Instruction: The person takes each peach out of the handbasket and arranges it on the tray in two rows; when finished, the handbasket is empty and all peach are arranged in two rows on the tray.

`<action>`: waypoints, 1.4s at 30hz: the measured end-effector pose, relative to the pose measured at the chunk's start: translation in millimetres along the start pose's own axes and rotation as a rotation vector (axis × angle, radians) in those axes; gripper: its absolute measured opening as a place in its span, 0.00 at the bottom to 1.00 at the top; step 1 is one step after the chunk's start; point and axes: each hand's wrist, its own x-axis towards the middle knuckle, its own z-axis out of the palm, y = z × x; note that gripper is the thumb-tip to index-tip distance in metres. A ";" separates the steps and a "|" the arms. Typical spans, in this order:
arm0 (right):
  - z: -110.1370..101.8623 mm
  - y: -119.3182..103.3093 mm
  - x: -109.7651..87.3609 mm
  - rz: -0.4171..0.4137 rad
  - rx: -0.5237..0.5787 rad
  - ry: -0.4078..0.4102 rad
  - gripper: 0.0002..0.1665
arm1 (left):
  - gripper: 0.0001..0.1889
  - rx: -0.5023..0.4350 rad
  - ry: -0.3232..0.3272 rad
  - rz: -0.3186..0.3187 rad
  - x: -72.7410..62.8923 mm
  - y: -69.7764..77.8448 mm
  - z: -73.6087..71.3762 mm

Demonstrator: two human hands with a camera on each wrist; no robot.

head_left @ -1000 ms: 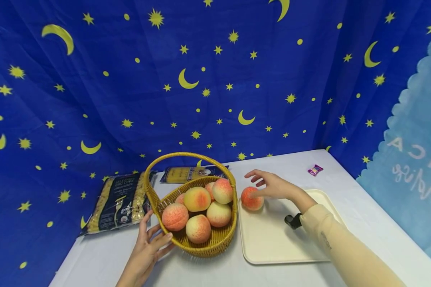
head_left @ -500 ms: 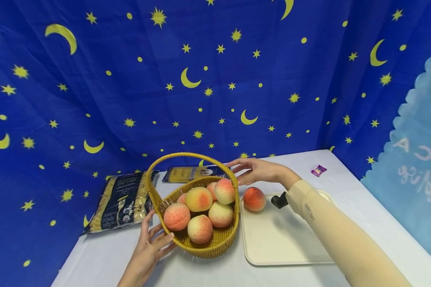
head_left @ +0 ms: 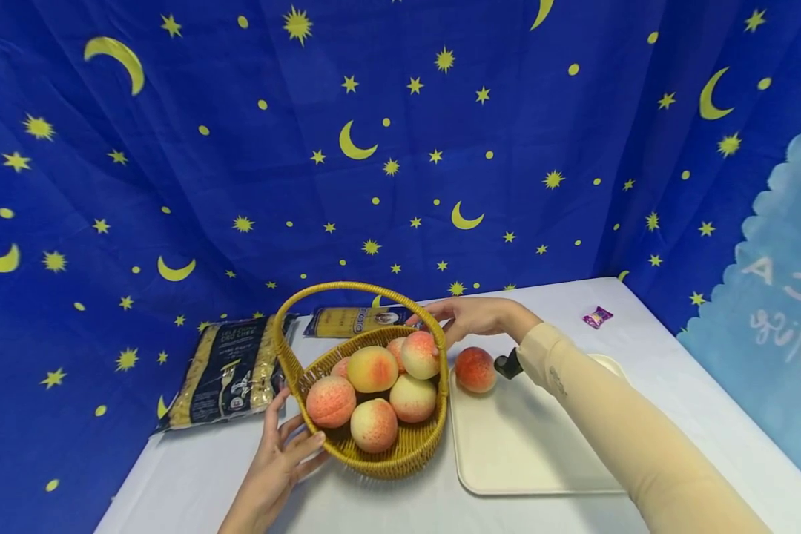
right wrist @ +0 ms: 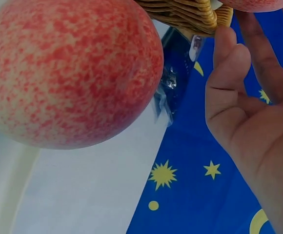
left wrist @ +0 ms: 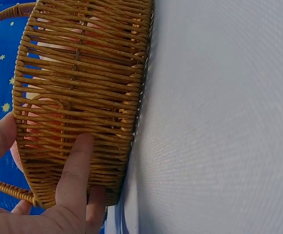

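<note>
A wicker basket point(head_left: 400, 467) with a tall handle stands on the table, with several peaches point(head_left: 374, 425) inside. My left hand point(head_left: 270, 463) rests against the basket's left side, fingers spread along the outer weave. In the left wrist view, the thumb touches the rim. Beyond the basket's right side, my right hand point(head_left: 477, 317) reaches in by the handle, its fingers extended close to the red and cream peach point(head_left: 419, 354) at the back right. Whether they touch that peach is unclear. A single red peach point(head_left: 476, 370) lies on the cream tray point(head_left: 534, 452), below the right wrist.
Behind and left of the basket lies a pasta bag point(head_left: 230, 367); a flatter pasta packet point(head_left: 347, 321) is at the back. A small purple wrapped candy point(head_left: 597, 317) sits at the back right. A blue star-and-moon cloth point(head_left: 407, 148) hangs behind the white table.
My right hand has moved left, from above the peach on the tray to the basket's back right edge. The left hand keeps its place on the basket. The view has shifted slightly.
</note>
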 end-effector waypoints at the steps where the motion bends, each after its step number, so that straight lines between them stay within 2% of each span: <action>1: 0.2 -1.0 0.4 0.010 -0.010 0.001 0.46 | 0.57 0.000 -0.001 0.002 0.1 0.1 -0.1; 8: 2.9 -4.0 4.3 0.080 -0.037 -0.011 0.41 | 0.57 0.004 -0.002 0.005 0.5 -0.2 -0.1; 16: 4.4 -4.9 7.1 0.108 -0.066 0.015 0.39 | 0.57 0.009 -0.002 0.010 0.3 -0.4 0.3; 26: 4.7 0.3 6.6 0.051 -0.096 0.068 0.36 | 0.57 0.003 0.006 0.004 0.7 -1.4 1.3; 32: 0.0 7.5 1.1 -0.001 -0.112 0.138 0.34 | 0.57 0.000 -0.015 0.007 0.9 -4.6 3.1; 38: -7.0 6.7 -5.8 -0.050 -0.064 0.180 0.33 | 0.56 -0.008 0.002 0.018 -1.1 -1.8 2.7; 42: -12.7 6.7 -13.8 -0.062 -0.085 0.218 0.34 | 0.56 -0.002 0.006 0.021 -1.4 -0.9 1.1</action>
